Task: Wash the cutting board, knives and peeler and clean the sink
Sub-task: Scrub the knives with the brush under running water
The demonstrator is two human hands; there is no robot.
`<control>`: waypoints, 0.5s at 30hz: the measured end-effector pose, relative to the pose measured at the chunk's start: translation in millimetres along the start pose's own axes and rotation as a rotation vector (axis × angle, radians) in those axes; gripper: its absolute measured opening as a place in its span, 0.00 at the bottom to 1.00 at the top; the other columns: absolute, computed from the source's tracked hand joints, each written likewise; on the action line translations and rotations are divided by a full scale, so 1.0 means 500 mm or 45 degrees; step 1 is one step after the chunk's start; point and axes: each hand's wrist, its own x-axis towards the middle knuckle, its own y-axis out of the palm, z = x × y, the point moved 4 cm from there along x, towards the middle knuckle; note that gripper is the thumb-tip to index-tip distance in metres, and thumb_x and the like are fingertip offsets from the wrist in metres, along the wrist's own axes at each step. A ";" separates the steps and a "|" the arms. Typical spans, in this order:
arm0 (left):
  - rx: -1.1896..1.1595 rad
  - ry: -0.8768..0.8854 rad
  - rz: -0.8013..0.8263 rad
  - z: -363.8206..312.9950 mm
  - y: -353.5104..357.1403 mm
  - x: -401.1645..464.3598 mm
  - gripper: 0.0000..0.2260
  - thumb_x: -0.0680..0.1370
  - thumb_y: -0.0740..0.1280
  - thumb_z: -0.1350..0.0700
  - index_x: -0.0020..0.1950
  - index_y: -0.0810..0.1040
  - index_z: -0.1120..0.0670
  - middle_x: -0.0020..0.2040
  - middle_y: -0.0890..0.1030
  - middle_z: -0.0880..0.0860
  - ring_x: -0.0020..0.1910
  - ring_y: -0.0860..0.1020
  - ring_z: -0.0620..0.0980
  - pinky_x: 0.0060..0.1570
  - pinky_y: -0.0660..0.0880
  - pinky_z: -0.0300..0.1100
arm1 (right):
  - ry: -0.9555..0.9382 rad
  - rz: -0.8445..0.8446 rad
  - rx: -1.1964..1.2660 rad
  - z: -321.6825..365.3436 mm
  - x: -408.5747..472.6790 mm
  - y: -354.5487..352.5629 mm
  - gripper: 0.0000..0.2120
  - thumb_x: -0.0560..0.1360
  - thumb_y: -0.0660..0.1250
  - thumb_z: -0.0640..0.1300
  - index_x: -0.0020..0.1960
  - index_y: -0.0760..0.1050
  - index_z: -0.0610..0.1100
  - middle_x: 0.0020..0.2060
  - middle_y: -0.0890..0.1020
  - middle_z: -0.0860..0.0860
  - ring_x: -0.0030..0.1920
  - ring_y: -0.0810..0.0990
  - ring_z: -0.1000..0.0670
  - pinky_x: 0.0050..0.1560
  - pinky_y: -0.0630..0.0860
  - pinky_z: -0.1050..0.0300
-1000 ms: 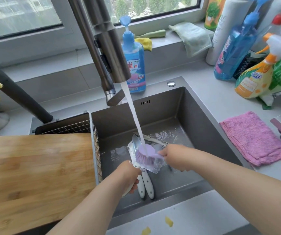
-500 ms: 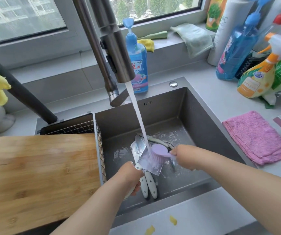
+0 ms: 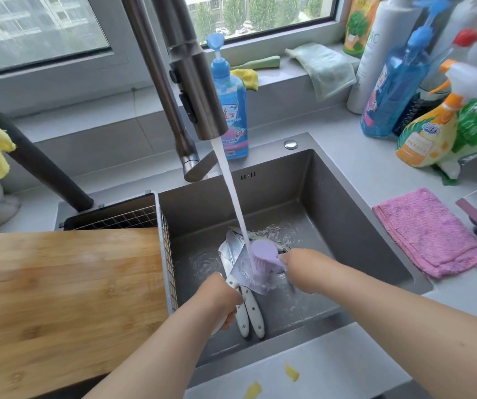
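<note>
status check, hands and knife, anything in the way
Left hand grips knife handle. Right hand holds purple brush on blade, under running water. Two more knives lie beneath in sink.

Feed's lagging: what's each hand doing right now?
Left hand: grips a white-handled knife.
Right hand: holds the purple scrub brush on the blade under the running water.

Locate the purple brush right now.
Head view, centre-right in the sink: the purple brush is gripped by the right hand under the water stream, bristles against the knife blade that the left hand holds.
</note>
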 end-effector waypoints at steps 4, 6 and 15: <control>-0.017 -0.048 -0.063 0.005 0.003 0.012 0.09 0.76 0.61 0.63 0.56 0.69 0.60 0.36 0.74 0.58 0.26 0.69 0.51 0.27 0.66 0.37 | -0.144 0.029 0.094 0.037 -0.038 0.007 0.21 0.79 0.54 0.35 0.70 0.68 0.46 0.49 0.76 0.46 0.43 0.72 0.46 0.33 0.67 0.60; -0.075 -0.067 -0.071 0.014 0.000 0.013 0.10 0.77 0.59 0.63 0.58 0.68 0.62 0.34 0.73 0.57 0.23 0.68 0.50 0.25 0.65 0.35 | -0.123 0.027 0.048 0.012 -0.043 -0.003 0.22 0.79 0.55 0.35 0.71 0.68 0.48 0.49 0.77 0.47 0.42 0.73 0.47 0.31 0.66 0.60; -0.562 -0.302 0.246 0.019 0.003 -0.012 0.08 0.79 0.64 0.59 0.50 0.75 0.64 0.33 0.77 0.57 0.28 0.75 0.50 0.27 0.75 0.38 | 0.128 -0.388 0.780 -0.141 -0.046 -0.022 0.20 0.80 0.55 0.41 0.67 0.71 0.57 0.30 0.74 0.51 0.25 0.70 0.52 0.24 0.64 0.64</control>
